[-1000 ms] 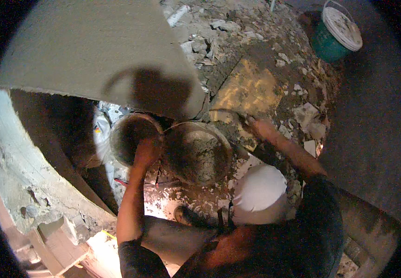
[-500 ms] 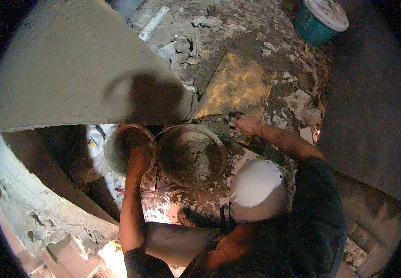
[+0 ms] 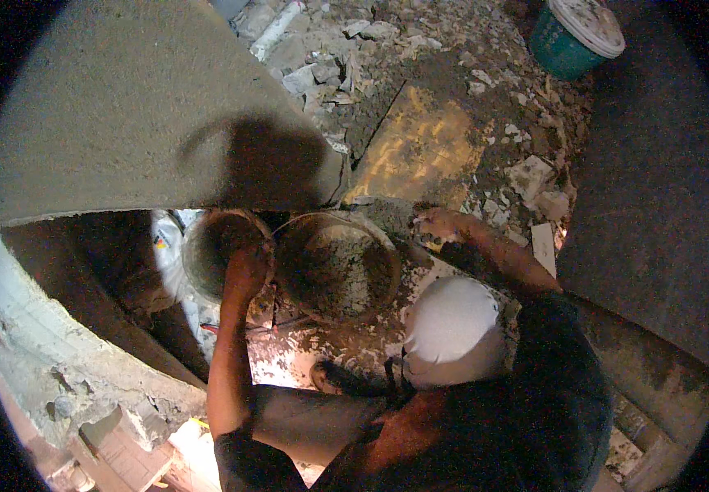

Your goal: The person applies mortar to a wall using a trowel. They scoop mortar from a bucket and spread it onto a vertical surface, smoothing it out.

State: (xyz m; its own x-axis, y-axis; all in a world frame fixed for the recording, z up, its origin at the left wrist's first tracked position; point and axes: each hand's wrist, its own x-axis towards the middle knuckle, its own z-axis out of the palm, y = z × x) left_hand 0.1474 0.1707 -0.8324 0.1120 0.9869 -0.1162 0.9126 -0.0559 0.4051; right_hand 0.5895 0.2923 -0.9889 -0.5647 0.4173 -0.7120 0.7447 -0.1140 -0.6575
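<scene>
Two round mortar buckets stand side by side in front of me. My left hand [image 3: 245, 272] reaches down into the left bucket [image 3: 193, 271]; its fingers are lost in the shadow inside. The right bucket [image 3: 330, 303] has a thin wire handle along its rim and greyish, crusted mortar inside. Past its far right side, my right hand [image 3: 440, 224] is closed on what looks like a trowel [image 3: 390, 216], its flat face grey with mortar. The handle is mostly hidden by my fingers. The trowel is close to the corner of a grey plastered surface [image 3: 125, 115].
A yellowish, mortar-smeared board [image 3: 420, 148] lies beyond the trowel, among broken rubble [image 3: 322, 74]. A teal bucket with a whitish lid [image 3: 568, 45] stands at the far right. Below the plastered surface is a dark gap [image 3: 84, 246]. My pale bent knee [image 3: 453, 320] is near the right bucket.
The trowel has turned so that more of its grey face shows. My right hand has shifted slightly to the right. My left hand stays in the left bucket.
</scene>
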